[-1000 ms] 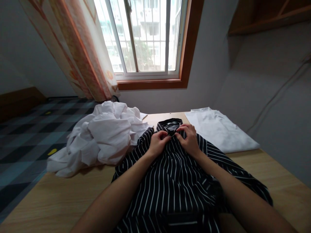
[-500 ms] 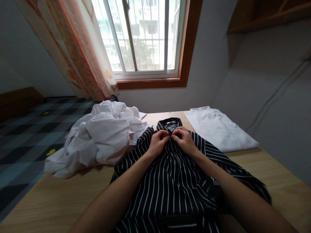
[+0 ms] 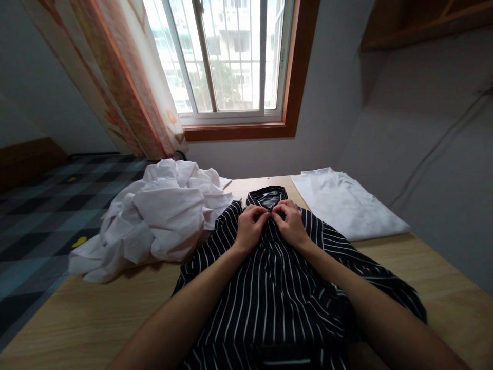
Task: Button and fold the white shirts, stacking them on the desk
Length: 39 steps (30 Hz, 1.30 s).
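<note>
A black shirt with white stripes [image 3: 265,293] lies front up on the wooden table, its collar [image 3: 267,194] pointing toward the window. Just below the collar opening, my left hand [image 3: 250,224] pinches the shirt's front edge between thumb and fingers. My right hand [image 3: 289,222] grips the cloth right beside it, and the fingertips of both hands almost meet. Whatever button or buttonhole is between the fingertips is too small to make out. The sleeves spread out to both sides, partly under my forearms.
A crumpled heap of white cloth [image 3: 162,210] sits on the table [image 3: 115,303] at the left. Folded white cloth [image 3: 348,205] lies at the back right. Left of the table is a bed with a checked cover [image 3: 34,226]; a curtain [image 3: 127,87] hangs beside the window [image 3: 234,56].
Both hands stay at the collar front, with only a slight shift of the fingers. The shirt and the white cloths lie as before.
</note>
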Tool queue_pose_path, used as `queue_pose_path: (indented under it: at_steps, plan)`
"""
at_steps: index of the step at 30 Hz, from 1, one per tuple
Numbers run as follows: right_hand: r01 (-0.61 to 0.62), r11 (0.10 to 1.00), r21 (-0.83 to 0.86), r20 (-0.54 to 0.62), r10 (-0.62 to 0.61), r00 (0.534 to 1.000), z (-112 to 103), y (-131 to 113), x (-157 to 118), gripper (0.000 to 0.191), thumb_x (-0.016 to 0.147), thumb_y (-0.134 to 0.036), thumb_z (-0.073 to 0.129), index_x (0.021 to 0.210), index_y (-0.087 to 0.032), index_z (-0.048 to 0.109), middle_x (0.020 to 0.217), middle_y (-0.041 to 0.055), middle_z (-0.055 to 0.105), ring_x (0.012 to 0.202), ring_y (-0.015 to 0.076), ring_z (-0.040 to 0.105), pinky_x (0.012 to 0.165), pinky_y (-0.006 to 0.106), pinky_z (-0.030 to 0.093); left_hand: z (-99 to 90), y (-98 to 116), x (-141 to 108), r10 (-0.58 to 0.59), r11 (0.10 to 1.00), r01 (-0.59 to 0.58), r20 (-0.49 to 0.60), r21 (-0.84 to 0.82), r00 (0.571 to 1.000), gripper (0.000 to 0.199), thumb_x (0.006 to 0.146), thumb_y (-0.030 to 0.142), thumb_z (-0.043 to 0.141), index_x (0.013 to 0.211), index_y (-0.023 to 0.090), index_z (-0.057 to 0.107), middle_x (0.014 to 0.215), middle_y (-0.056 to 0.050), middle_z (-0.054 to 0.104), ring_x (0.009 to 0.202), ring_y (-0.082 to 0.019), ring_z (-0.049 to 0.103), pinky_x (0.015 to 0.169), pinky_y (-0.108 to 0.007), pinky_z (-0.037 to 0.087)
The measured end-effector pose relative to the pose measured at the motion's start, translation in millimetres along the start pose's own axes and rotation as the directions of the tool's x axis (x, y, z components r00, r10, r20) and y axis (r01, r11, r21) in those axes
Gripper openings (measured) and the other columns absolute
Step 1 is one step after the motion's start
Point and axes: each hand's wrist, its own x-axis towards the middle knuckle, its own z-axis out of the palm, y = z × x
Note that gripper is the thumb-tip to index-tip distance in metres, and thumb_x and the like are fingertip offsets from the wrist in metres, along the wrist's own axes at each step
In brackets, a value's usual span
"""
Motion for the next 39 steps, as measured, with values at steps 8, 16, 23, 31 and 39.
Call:
queue_pose_path:
  at_steps: [8,16,23,31,39]
  plan:
    - [-0.036,0.969,0.244,0.051,0.024,0.998,2.4,14.4,2.9,0.017,0.084,-0.035,0.055,0.08,-0.022,0.065,0.097,0.0073,0.061,0.099,0.0236,0.055,0.094,0.043,0.042,-1.2,4.7,-4.3,0.114,0.993,-0.114,0.03,-0.011,0.993,0.015,0.085,0.02,0.059,0.084,0.02,0.073,0.09,-0.005,0.072,0.086,-0.018,0.066,0.084,-0.033,0.051]
    - [-0.037,0.974,0.222,-0.025,0.044,0.999,-1.4,12.0,6.4,0.021,0.082,-0.042,0.061,0.079,-0.021,0.066,0.092,0.0069,0.063,0.093,0.0235,0.058,0.091,0.041,0.044,-5.9,-2.1,2.1,0.023,0.997,-0.012,-0.138,0.079,0.99,0.009,0.08,0.019,0.06,0.076,0.019,0.069,0.077,-0.002,0.071,0.073,-0.016,0.064,0.074,-0.03,0.051]
    - [-0.088,0.952,0.295,-0.014,0.096,0.995,-6.2,17.0,14.2,0.024,0.083,-0.043,0.055,0.081,-0.02,0.063,0.092,0.0075,0.062,0.089,0.0231,0.059,0.086,0.039,0.046,-8.4,1.2,4.3,0.048,0.996,-0.04,-0.104,0.078,0.993,0.008,0.081,0.02,0.062,0.087,0.017,0.066,0.081,-0.003,0.068,0.072,-0.015,0.061,0.07,-0.028,0.05]
    - [0.043,0.968,0.248,0.005,-0.046,0.999,-1.5,5.8,8.7,0.019,0.087,-0.034,0.051,0.082,-0.02,0.063,0.096,0.0082,0.059,0.098,0.0237,0.056,0.094,0.04,0.042,1.7,8.5,-5.2,0.091,0.989,-0.085,-0.04,0.122,0.995,0.012,0.078,0.023,0.069,0.088,0.017,0.067,0.083,-0.004,0.069,0.073,-0.016,0.062,0.073,-0.03,0.051]
    - [0.054,0.995,0.08,0.022,-0.056,0.998,-5.5,-1.5,4.6,0.016,0.087,-0.032,0.053,0.083,-0.021,0.065,0.099,0.0077,0.06,0.1,0.0247,0.054,0.094,0.043,0.038,0.1,4.7,-3.1,0.101,0.987,-0.09,-0.08,0.136,0.992,0.006,0.08,0.02,0.067,0.077,0.017,0.07,0.077,-0.003,0.071,0.068,-0.015,0.063,0.068,-0.029,0.05]
